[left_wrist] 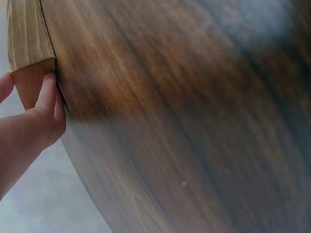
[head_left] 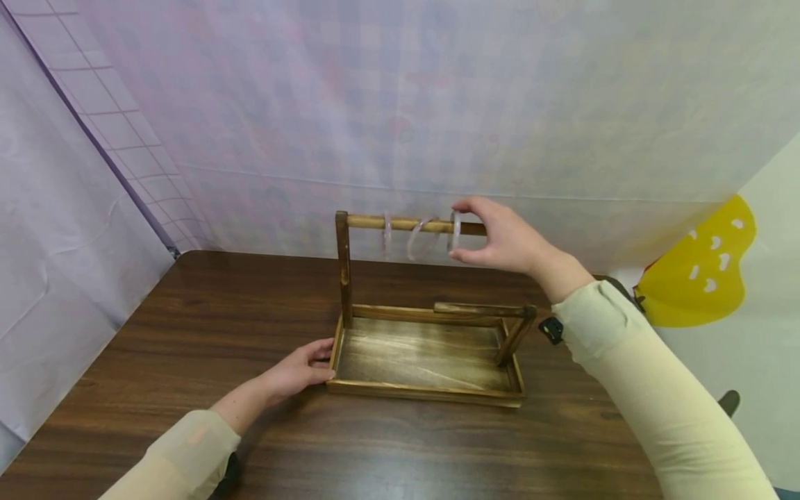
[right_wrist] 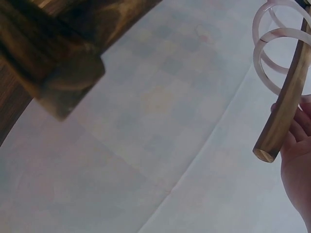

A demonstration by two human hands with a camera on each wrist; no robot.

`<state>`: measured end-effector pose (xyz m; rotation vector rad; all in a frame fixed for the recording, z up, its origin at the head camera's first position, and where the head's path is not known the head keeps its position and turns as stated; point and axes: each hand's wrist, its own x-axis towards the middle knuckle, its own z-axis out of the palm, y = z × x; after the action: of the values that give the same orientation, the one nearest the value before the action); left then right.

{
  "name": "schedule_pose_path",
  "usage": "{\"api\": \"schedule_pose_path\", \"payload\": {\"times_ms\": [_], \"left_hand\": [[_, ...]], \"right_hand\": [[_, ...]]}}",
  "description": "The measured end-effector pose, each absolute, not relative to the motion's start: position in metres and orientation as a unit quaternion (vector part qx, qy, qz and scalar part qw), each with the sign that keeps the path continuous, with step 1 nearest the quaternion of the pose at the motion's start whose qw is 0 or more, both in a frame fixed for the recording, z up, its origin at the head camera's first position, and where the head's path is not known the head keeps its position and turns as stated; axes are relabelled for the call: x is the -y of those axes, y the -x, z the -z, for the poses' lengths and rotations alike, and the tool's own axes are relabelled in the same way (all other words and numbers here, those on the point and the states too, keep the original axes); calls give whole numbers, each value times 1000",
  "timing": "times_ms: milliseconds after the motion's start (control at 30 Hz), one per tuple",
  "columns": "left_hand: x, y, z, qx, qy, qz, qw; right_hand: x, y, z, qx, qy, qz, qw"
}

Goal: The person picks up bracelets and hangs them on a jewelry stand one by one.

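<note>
A wooden stand point(head_left: 425, 392) has a shallow tray base, a tall post at its left end and a shorter one at its right. From the tall post a round bar point(head_left: 365, 221) runs rightward. Two pale translucent bangles point(head_left: 387, 236) hang around it. Near the bar's free end, my right hand point(head_left: 509, 236) pinches a third bangle point(head_left: 455, 232) between thumb and fingers, overlapping the bar. In the right wrist view, bangles point(right_wrist: 259, 60) circle the bar point(right_wrist: 282, 124) with the hand beside it. My left hand point(head_left: 300, 371) touches the tray's left end, fingertips against the end wall point(left_wrist: 31, 85).
A lower, shorter bar point(head_left: 478, 310) juts leftward from the right post over the tray. The dark wood table point(head_left: 250, 292) stands against a pale checked curtain point(head_left: 312, 104). At the right, a yellow object with white marks point(head_left: 700, 271) sits beyond the table edge.
</note>
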<state>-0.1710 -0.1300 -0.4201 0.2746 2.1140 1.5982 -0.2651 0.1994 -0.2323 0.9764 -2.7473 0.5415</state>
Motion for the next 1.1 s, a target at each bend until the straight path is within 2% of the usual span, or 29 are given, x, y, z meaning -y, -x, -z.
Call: {"api": "schedule_pose_path", "payload": {"times_ms": [1100], "left_hand": [[131, 171, 420, -774, -94, -580, 236]], "right_hand": [[-198, 265, 234, 940, -316, -112, 66]]}}
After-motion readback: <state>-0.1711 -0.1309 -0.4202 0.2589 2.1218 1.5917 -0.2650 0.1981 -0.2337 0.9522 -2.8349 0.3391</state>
